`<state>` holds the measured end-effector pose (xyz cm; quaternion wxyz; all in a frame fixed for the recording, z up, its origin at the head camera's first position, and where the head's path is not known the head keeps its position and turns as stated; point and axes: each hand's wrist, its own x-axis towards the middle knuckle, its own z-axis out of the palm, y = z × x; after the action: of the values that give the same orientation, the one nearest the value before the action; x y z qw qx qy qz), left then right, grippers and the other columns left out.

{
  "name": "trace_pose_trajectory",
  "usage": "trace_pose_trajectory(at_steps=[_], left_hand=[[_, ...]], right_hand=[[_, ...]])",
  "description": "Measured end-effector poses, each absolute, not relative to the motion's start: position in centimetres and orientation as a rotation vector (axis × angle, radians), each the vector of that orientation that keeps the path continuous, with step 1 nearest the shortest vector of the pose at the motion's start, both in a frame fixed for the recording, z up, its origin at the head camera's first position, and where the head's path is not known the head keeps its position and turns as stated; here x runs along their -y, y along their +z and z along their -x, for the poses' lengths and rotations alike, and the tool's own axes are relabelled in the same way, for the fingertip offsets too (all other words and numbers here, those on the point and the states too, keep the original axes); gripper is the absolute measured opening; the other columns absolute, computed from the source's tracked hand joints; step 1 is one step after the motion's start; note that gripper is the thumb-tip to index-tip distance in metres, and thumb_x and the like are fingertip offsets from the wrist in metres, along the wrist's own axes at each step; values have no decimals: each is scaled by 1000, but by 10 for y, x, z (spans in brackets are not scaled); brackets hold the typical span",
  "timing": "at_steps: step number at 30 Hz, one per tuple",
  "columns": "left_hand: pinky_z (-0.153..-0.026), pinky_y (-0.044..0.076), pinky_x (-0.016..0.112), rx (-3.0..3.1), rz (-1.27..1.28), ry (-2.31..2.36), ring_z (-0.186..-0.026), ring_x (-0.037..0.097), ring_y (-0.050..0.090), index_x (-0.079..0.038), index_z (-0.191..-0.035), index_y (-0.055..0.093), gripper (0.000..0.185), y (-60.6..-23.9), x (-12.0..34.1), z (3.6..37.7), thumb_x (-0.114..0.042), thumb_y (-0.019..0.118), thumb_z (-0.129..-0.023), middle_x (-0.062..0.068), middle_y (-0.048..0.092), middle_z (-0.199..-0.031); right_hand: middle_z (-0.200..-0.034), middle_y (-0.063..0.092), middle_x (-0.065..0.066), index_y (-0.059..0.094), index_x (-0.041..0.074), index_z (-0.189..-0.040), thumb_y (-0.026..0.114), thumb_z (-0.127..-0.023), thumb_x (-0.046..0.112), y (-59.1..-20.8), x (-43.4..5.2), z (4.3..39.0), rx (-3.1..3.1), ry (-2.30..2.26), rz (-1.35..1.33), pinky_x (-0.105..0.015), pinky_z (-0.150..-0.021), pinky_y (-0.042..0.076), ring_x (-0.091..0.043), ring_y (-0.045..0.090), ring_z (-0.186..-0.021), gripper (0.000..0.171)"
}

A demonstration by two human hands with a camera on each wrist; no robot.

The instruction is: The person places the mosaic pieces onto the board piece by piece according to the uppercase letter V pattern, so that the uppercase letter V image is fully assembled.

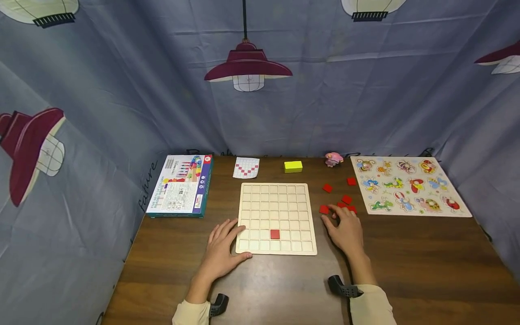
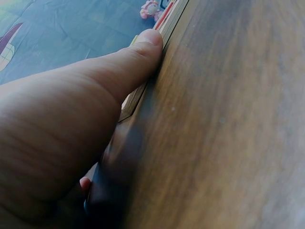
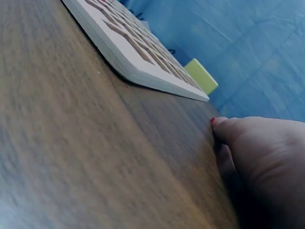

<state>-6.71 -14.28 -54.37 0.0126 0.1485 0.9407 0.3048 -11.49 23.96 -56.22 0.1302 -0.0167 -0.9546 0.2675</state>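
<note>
A pale wooden grid board (image 1: pixel 276 198) lies in the middle of the brown table (image 1: pixel 406 262), with one red tile (image 1: pixel 275 234) set in a cell near its front. My left hand (image 1: pixel 227 243) rests flat at the board's front left corner; in the left wrist view its thumb (image 2: pixel 143 47) presses against the board's edge (image 2: pixel 167 23). To the right of the board, my right hand (image 1: pixel 335 215) lies with relaxed fingers on a cluster of red tiles (image 1: pixel 346 199). Its thumb (image 3: pixel 228 129) touches a red tile (image 3: pixel 212 119) beside the board (image 3: pixel 138 52).
Two more red tiles (image 1: pixel 327 188) lie farther back. A pattern card (image 1: pixel 246 167), a yellow block (image 1: pixel 293 166) and a pink toy (image 1: pixel 333 159) line the far edge. An animal peg puzzle (image 1: pixel 408 185) sits right, a game box (image 1: pixel 181 184) left. Blue curtains enclose the table.
</note>
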Motion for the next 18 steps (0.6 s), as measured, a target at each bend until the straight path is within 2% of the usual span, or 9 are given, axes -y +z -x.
trace_pose_trajectory(at_steps=[6,14,18], left_hand=[[-127,15,57,-2941,-486,937,-152,36,32,-23,-145,55,80,-541,142,70,-57,82,-78,9,43,-161],[-127,15,56,-2937,-470,922,-153,34,32,-22,-145,55,81,-544,142,70,-56,83,-77,8,43,-161],[-126,17,57,-2951,-463,916,-152,35,33,-22,-145,56,81,-545,143,68,-55,84,-77,9,43,-160]], right_hand=[[-87,61,-9,69,1,-114,73,-94,25,-561,-238,113,2745,790,61,-47,-80,40,-31,52,-86,32],[-86,58,-11,67,-2,-111,75,-93,16,-564,-236,111,2682,793,15,-42,-72,36,-33,53,-83,27],[-85,57,-12,67,-5,-110,77,-91,12,-564,-230,111,2611,859,-15,-42,-74,36,-32,51,-82,27]])
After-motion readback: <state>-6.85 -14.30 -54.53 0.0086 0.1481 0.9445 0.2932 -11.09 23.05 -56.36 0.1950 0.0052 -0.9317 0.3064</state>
